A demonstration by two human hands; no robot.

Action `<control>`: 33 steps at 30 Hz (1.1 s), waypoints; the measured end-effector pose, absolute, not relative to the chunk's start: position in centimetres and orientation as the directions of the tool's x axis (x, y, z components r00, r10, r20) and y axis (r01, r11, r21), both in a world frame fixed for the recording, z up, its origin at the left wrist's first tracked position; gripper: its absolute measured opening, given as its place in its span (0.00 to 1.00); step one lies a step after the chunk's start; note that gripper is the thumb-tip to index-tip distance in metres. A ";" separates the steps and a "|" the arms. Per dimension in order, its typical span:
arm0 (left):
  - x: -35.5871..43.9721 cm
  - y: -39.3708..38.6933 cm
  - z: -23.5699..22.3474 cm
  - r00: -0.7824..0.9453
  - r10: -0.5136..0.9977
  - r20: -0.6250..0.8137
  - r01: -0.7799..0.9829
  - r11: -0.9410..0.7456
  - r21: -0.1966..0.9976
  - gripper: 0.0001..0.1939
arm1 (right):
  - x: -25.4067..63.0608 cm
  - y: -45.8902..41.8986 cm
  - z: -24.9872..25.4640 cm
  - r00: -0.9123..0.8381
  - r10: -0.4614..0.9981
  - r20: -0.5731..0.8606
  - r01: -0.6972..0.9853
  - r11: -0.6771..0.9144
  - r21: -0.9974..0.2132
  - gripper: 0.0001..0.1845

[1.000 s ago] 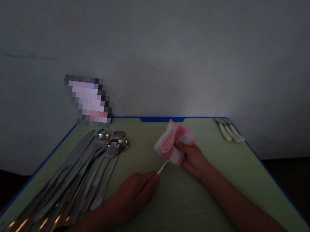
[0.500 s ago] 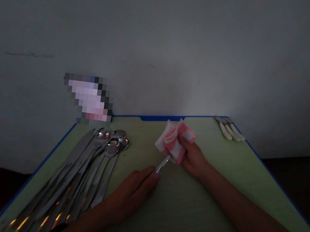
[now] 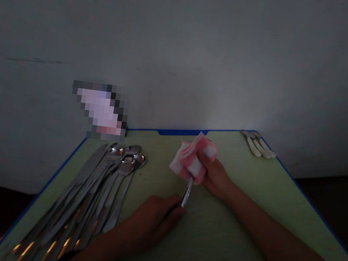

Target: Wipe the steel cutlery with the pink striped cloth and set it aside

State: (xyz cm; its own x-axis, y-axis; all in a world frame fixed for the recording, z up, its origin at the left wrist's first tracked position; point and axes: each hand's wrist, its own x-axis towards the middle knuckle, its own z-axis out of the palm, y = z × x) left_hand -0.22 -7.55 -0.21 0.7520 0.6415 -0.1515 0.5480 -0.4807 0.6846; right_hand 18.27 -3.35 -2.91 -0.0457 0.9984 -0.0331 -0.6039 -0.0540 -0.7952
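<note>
My left hand [image 3: 155, 220] is closed around the handle of a metal utensil [image 3: 186, 193], near the middle of the green table [image 3: 230, 236]. The utensil's far end is buried in a pink and white cloth [image 3: 192, 160], so I cannot tell what kind of utensil it is. My right hand [image 3: 215, 176] grips that cloth, bunched around the utensil's end. Both hands rest low over the table.
A pile of several metal spoons and knives [image 3: 99, 185] lies on the table's left side. Some white-handled utensils [image 3: 258, 145] lie at the far right corner. A blue rim [image 3: 180, 132] edges the table, with a grey wall behind. A blurred-out object [image 3: 101, 110] stands at the back left.
My left hand has drawn back toward me and slightly right, turning the utensil more upright in view. The cloth in my right hand has shifted and bunched differently around the utensil's end.
</note>
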 end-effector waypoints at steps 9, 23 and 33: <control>-0.4 -7.1 -0.3 0.747 0.652 -0.128 0.511 -0.440 0.738 0.16 | 17.5 -3.7 -2.9 0.072 0.996 -0.054 -0.576 -0.002 -0.817 0.17; -0.5 -7.4 -0.3 0.770 0.628 -0.119 0.483 -0.450 0.751 0.15 | 18.0 -2.9 -2.8 0.156 0.986 -0.052 -0.615 0.056 -0.786 0.11; -0.1 -6.9 -0.8 0.605 0.791 -0.096 0.505 -0.288 0.814 0.15 | 18.3 -3.1 -3.2 0.065 0.990 -0.124 -0.684 -0.046 -0.728 0.14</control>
State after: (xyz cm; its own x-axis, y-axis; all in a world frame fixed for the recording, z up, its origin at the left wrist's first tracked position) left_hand -0.12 -6.86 -0.77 0.6047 0.7907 -0.0955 0.5051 -0.2880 0.8136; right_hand 18.35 -3.09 -3.18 0.0650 0.9901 -0.1243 -0.6845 -0.0464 -0.7275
